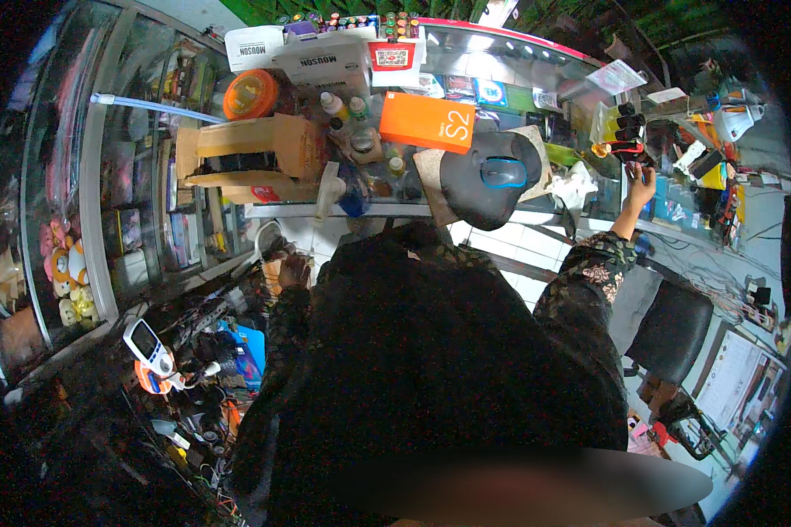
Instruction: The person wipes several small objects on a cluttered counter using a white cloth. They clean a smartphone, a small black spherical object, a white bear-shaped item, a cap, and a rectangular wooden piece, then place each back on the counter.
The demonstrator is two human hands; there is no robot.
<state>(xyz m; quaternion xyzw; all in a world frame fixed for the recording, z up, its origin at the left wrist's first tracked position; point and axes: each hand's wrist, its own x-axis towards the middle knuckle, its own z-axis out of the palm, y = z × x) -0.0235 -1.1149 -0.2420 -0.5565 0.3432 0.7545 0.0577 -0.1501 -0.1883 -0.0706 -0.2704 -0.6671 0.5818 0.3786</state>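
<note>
My right hand (640, 188) reaches out over the right end of the glass counter. Its fingers are apart and I see nothing held in them. Just beyond the fingertips stand several black-topped objects (626, 133) with a red piece among them; whether I touch them cannot be told. To the left of this hand lies a crumpled white plastic bag or cloth (573, 186). My left hand (295, 271) hangs low in shadow, below the counter's front edge, beside a tan object (272, 274). Its fingers are too dark to read.
A blue-edged mouse (504, 172) rests on a black pad (466, 189). Also on the counter are an orange box (426, 121), bottles (334, 106), an open cardboard box (299, 149) and an orange round tub (250, 94). A black chair (672, 321) stands at right.
</note>
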